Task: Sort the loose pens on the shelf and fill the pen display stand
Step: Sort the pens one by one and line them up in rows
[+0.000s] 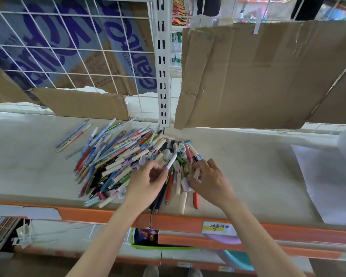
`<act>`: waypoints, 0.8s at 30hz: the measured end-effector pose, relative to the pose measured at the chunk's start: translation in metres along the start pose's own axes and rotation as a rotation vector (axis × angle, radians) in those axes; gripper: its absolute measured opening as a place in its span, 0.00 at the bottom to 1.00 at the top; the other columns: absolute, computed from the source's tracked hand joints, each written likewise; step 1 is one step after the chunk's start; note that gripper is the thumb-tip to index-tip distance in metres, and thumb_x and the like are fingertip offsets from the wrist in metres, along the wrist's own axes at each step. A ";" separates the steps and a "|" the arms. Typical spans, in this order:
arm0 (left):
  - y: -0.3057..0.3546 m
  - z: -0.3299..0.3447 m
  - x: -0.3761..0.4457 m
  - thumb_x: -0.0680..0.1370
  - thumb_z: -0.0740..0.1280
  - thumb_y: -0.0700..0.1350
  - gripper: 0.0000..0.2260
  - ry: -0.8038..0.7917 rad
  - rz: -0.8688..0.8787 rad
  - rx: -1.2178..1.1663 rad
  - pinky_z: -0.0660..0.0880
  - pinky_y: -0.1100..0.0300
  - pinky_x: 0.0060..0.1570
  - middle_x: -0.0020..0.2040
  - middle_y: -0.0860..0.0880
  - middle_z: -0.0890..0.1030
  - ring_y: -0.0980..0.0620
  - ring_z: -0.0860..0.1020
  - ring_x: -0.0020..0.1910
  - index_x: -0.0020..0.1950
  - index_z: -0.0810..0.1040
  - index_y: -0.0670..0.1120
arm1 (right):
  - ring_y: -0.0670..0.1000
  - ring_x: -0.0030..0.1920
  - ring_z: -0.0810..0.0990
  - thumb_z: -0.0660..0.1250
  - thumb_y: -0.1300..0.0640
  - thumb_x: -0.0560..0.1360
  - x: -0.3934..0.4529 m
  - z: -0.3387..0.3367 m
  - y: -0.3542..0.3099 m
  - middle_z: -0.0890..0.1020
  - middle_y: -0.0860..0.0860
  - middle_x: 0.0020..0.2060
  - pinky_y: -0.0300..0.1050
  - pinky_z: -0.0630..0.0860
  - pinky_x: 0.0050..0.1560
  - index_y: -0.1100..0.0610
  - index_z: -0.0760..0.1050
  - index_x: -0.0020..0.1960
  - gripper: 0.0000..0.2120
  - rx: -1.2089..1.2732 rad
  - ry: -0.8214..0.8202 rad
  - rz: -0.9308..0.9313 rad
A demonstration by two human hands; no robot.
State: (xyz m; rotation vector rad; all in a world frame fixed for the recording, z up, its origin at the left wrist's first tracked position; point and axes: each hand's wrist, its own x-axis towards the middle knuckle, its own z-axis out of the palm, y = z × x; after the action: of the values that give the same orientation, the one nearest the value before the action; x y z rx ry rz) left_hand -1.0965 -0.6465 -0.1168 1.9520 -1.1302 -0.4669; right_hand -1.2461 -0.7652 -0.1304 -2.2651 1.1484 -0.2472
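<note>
Two hands work in a heap of loose pens on a shelf.

The left hand pinches a white pen with a purple end, tilted above the pile of pens on the shelf. The right hand lies on the pile's right edge with fingers curled among pens; what it grips cannot be told. Cardboard sheets hang behind against a white wire grid. A yellow-and-white label on the orange shelf edge bears handwriting and a "7".
</note>
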 end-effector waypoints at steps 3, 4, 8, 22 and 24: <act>-0.003 0.002 -0.002 0.76 0.67 0.47 0.05 -0.007 0.016 0.045 0.68 0.70 0.29 0.34 0.54 0.78 0.64 0.75 0.30 0.44 0.75 0.46 | 0.49 0.46 0.75 0.67 0.47 0.70 0.002 -0.004 0.002 0.68 0.45 0.47 0.40 0.71 0.42 0.49 0.70 0.55 0.16 0.057 -0.024 0.039; -0.003 0.002 -0.002 0.77 0.67 0.47 0.05 -0.011 0.019 0.061 0.67 0.72 0.28 0.33 0.55 0.77 0.66 0.74 0.31 0.44 0.74 0.47 | 0.48 0.45 0.75 0.67 0.48 0.70 0.002 -0.005 0.003 0.67 0.44 0.45 0.37 0.70 0.40 0.49 0.70 0.55 0.15 0.079 -0.032 0.043; -0.005 0.002 -0.004 0.77 0.66 0.47 0.05 -0.013 0.033 0.104 0.67 0.72 0.27 0.33 0.57 0.76 0.66 0.74 0.30 0.45 0.74 0.47 | 0.46 0.45 0.75 0.66 0.59 0.73 0.003 -0.011 0.013 0.67 0.46 0.47 0.27 0.65 0.37 0.47 0.75 0.52 0.11 0.119 -0.004 0.030; -0.006 0.007 -0.002 0.78 0.64 0.50 0.05 -0.027 0.017 0.115 0.67 0.69 0.27 0.35 0.54 0.78 0.61 0.74 0.29 0.45 0.72 0.50 | 0.47 0.45 0.75 0.60 0.66 0.74 -0.006 -0.022 0.031 0.76 0.49 0.48 0.24 0.67 0.35 0.53 0.73 0.52 0.12 0.153 0.059 0.093; -0.006 0.008 -0.003 0.78 0.64 0.50 0.05 -0.025 0.015 0.112 0.66 0.70 0.26 0.33 0.56 0.77 0.62 0.73 0.28 0.45 0.72 0.50 | 0.46 0.44 0.74 0.61 0.64 0.74 -0.005 -0.019 0.030 0.77 0.49 0.47 0.25 0.66 0.34 0.55 0.73 0.55 0.11 0.146 0.063 0.116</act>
State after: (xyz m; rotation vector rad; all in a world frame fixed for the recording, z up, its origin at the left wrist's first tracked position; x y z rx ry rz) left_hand -1.0998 -0.6463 -0.1260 2.0377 -1.2086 -0.4296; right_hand -1.2777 -0.7829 -0.1313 -2.0696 1.2473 -0.3468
